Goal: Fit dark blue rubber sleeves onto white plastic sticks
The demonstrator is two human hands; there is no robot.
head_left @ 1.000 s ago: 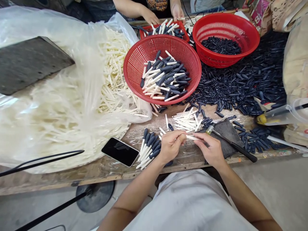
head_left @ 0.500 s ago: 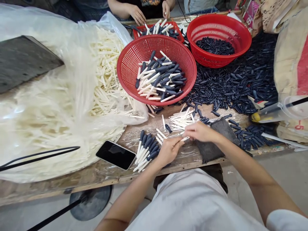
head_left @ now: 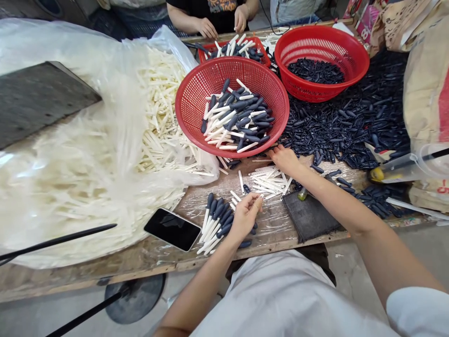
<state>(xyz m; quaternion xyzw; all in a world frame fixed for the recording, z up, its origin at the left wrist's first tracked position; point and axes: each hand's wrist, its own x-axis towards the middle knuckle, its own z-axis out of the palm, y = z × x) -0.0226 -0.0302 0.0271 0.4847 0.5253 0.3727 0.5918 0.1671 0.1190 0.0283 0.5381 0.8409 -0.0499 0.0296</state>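
My left hand (head_left: 246, 214) is closed in a pinch above the table, with the small pale end of a white plastic stick (head_left: 261, 197) showing at the fingertips. Most of that stick is hidden by the fingers. My right hand (head_left: 285, 159) reaches forward with fingers stretched out to the dark blue handles (head_left: 317, 154) beside the front basket; its fingertips are partly hidden. Between the hands lies a loose pile of white sticks (head_left: 268, 180). Left of my left hand, white sticks with dark handles fitted (head_left: 215, 220) lie side by side.
A red basket (head_left: 185, 100) holds handled sticks; another red basket (head_left: 358, 61) holds dark pieces. Clear plastic (head_left: 119, 112) covers many white sticks at left. A phone (head_left: 172, 229) and a dark mat (head_left: 312, 217) lie near the front edge. Across the table, a person's hands (head_left: 206, 29) are visible.
My right hand has left the stick near my left hand and moved forward to the dark handles by the basket. My left hand stays low, still pinching. The view has shifted slightly.
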